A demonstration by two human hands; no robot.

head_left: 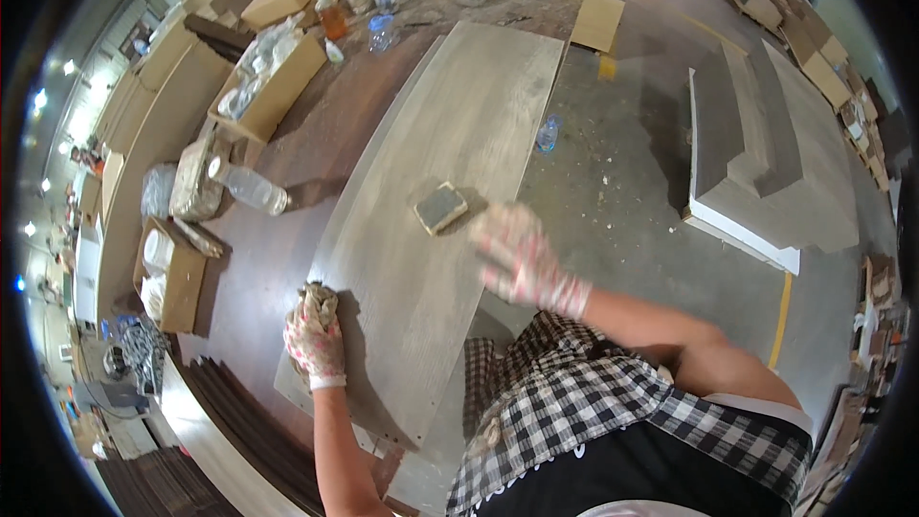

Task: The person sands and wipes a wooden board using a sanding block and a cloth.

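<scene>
Grey wood-grain board (450, 163) lies flat along the dark brown workbench (278, 258), its long axis running away from you, its near end by your waist. Both of your hands wear pale gloves with a pink pattern.

Left hand (314, 333): rests on the board's left edge near its near end, fingers curled tight around a bunched tan rag (317, 299) pressed against the board surface.

Right hand (522, 258): motion-blurred, at the board's right edge about midway along; whether the fingers are spread or curled you cannot tell from the blur. It holds nothing that shows. Just up and left of it a small square sanding block (440, 207), dark on top with pale sides, lies on the board, apart from the glove.

Hands well apart, one at each long edge of the board.

Surroundings: a clear plastic bottle (254, 189) lies on its side on the bench left of the board. Open cardboard boxes (273, 86) stand along the bench's left side. More bottles (383, 0) cluster at the far end. Stacked grey panels (766, 163) sit on the concrete floor (613, 163) to your right.
</scene>
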